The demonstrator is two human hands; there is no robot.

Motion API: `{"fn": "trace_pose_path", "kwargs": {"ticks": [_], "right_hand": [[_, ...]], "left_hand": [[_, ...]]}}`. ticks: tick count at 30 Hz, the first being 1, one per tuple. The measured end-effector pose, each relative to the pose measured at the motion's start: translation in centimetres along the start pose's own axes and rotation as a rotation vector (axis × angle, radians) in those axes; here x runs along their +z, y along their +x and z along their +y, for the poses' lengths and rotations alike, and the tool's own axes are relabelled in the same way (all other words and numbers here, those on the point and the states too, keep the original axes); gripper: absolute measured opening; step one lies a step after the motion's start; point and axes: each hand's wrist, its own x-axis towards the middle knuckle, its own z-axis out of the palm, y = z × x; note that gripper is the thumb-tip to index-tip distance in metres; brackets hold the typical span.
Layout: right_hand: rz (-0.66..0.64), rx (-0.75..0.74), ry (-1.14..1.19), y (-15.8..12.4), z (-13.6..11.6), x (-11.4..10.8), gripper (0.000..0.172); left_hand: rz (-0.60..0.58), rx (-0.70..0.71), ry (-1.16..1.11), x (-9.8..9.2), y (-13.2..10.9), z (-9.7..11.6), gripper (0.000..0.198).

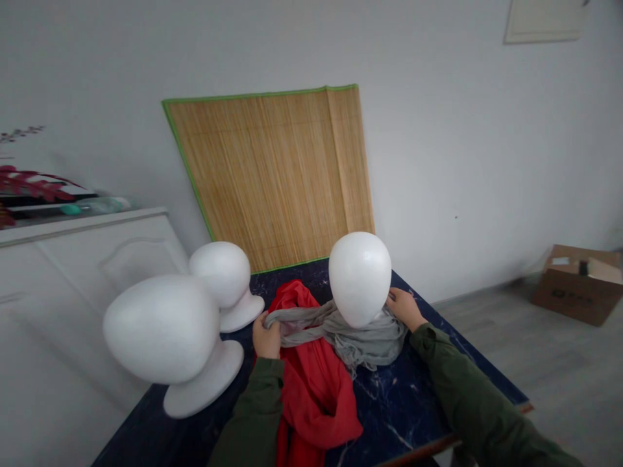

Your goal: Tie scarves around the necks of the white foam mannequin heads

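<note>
A white foam mannequin head (360, 275) stands on the dark marbled table (418, 389) with a grey scarf (363, 337) wrapped round its neck. My left hand (267, 337) is closed round one end of the grey scarf and holds it out to the left, taut. My right hand (405, 309) rests against the scarf at the right side of the head's neck; its fingers are partly hidden behind the head. A red scarf (316, 389) lies bunched on the table under my left forearm and beneath the grey one.
Two more white foam heads (163, 327) (221, 272) stand at the table's left. A bamboo mat (277, 175) leans on the wall behind. A white cabinet (73, 259) is at left, a cardboard box (577, 282) on the floor at right.
</note>
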Motion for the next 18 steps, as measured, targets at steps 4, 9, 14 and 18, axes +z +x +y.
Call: {"fn": "trace_pose_path", "kwargs": {"ticks": [4,9,14,18], "right_hand": [[-0.202,-0.064,-0.104,-0.6,-0.1,-0.4,0.031],[-0.175,-0.109,-0.2,-0.2,1.9,-1.3,0.037],[-0.125,-0.079,-0.163,0.3,2.7,-1.0,0.041],[-0.117,-0.094,-0.142,0.4,1.8,-0.5,0.046]], "left_hand": [[-0.097,0.322,0.119,0.5,-1.2,0.7,0.042],[-0.214,0.367,0.167,-0.2,0.8,4.1,0.026],[-0.172,0.129,0.135,-1.3,7.4,9.1,0.018],[-0.204,-0.168,0.006,-0.8,11.2,11.6,0.009]]}}
